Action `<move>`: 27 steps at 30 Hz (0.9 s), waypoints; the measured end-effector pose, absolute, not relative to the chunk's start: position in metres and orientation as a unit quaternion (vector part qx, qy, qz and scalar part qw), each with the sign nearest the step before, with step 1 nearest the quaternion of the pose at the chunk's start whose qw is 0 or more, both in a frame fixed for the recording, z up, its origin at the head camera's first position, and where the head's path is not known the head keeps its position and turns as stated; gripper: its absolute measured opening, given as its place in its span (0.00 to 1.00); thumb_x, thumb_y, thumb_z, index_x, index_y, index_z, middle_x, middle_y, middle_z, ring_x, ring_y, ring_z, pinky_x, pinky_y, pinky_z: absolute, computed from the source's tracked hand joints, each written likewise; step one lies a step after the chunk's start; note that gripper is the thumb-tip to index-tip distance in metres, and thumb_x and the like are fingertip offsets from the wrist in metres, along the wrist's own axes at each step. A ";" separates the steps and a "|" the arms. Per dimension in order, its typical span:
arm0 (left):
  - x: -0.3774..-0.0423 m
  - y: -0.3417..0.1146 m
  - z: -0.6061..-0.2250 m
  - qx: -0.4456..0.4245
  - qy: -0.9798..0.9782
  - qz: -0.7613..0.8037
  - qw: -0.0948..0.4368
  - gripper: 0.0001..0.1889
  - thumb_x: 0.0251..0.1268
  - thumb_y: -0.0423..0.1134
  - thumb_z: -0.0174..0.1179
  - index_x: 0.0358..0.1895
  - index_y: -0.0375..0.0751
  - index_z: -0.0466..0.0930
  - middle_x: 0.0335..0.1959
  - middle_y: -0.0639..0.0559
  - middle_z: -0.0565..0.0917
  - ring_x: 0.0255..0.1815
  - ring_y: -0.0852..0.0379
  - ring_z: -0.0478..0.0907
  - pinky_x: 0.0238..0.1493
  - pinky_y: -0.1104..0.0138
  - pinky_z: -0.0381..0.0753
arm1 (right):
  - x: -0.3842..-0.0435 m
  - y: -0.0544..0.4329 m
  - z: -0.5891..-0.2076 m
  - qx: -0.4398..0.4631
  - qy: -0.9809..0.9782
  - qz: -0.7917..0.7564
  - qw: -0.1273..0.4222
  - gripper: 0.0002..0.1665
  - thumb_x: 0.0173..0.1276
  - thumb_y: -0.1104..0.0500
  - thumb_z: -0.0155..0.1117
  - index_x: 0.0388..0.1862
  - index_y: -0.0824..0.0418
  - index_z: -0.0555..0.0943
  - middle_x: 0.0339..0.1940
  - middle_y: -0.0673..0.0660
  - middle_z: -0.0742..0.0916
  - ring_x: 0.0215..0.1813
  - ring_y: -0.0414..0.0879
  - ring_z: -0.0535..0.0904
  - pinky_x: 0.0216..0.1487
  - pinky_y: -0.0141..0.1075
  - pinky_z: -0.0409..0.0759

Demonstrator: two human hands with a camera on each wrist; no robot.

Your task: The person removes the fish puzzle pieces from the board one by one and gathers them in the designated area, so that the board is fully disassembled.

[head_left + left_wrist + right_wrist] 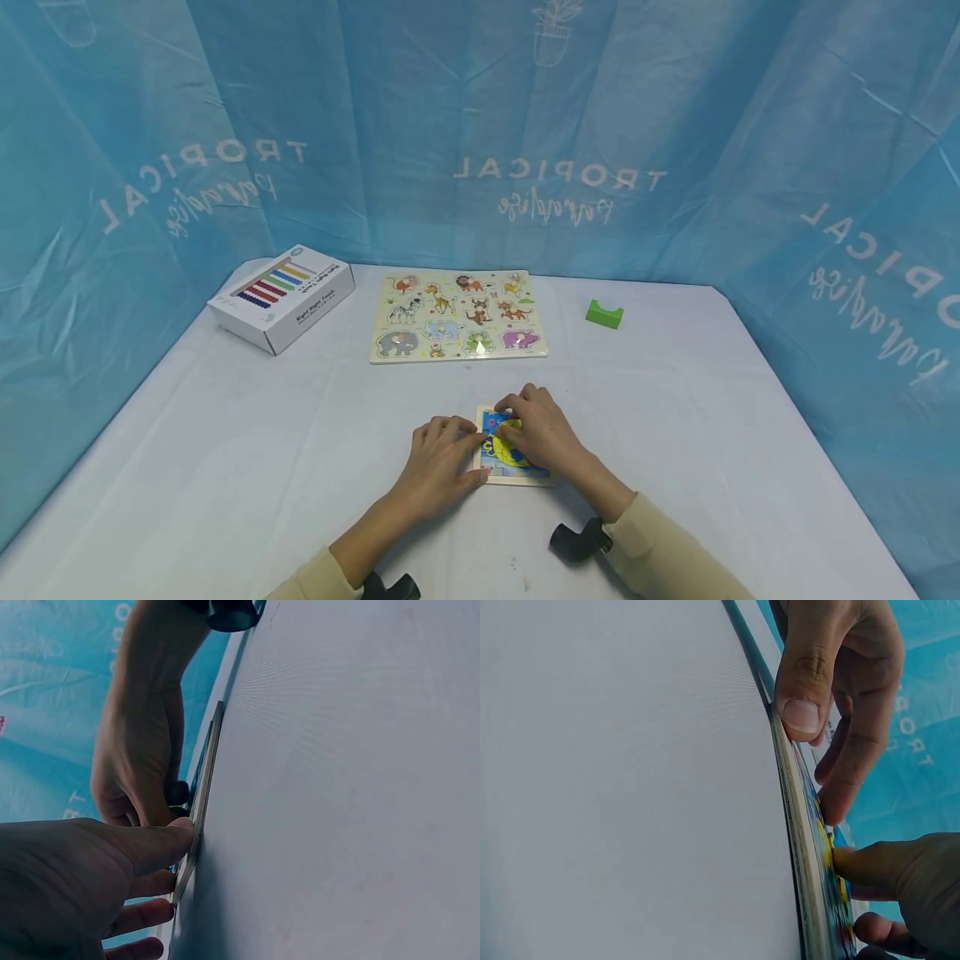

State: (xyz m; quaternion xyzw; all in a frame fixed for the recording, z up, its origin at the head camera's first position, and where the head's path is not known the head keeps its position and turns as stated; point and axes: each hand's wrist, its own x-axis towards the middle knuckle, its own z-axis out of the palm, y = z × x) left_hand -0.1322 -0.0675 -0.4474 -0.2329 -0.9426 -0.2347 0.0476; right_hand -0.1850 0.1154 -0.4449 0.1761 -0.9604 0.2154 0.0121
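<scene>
A small jigsaw puzzle in a pale wooden frame lies on the table, with a yellow figure on blue. My left hand grips its left side, thumb at the near corner and fingers along the edge. In the right wrist view, that left thumb rests on the wooden rim and a finger reaches the picture. My right hand bends over the picture from the right, pinching a puzzle piece that stands slightly raised by the thumb. The right fingers hide part of the picture.
Behind the hands lies a larger animal puzzle board. A white box with a colourful picture stands at the back left. At the back right is a green arched block. Blue curtains surround the white table.
</scene>
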 end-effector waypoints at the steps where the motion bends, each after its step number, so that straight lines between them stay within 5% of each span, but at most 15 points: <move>1: -0.132 -0.068 -0.447 -0.233 -0.943 -0.235 0.048 0.23 0.55 0.51 0.65 0.53 0.43 0.81 0.53 0.50 0.76 0.56 0.49 0.66 0.60 0.45 0.61 | -0.185 0.115 -0.445 0.176 -0.960 0.216 0.013 0.18 0.57 0.51 0.69 0.46 0.51 0.83 0.33 0.50 0.78 0.36 0.41 0.67 0.35 0.31 0.64; 19: -0.131 -0.068 -0.448 -0.229 -0.943 -0.237 0.047 0.23 0.54 0.51 0.66 0.52 0.44 0.81 0.52 0.50 0.76 0.56 0.48 0.66 0.59 0.44 0.61 | -0.180 0.111 -0.445 0.169 -0.965 0.195 0.042 0.16 0.57 0.52 0.69 0.45 0.49 0.79 0.31 0.51 0.79 0.37 0.43 0.69 0.35 0.33 0.66; 27: -0.132 -0.069 -0.448 -0.235 -0.942 -0.236 0.051 0.23 0.55 0.51 0.65 0.53 0.44 0.80 0.53 0.50 0.76 0.56 0.49 0.66 0.60 0.44 0.61 | -0.183 0.113 -0.442 0.168 -0.964 0.209 0.006 0.19 0.57 0.52 0.69 0.49 0.49 0.82 0.34 0.52 0.79 0.37 0.43 0.68 0.35 0.33 0.66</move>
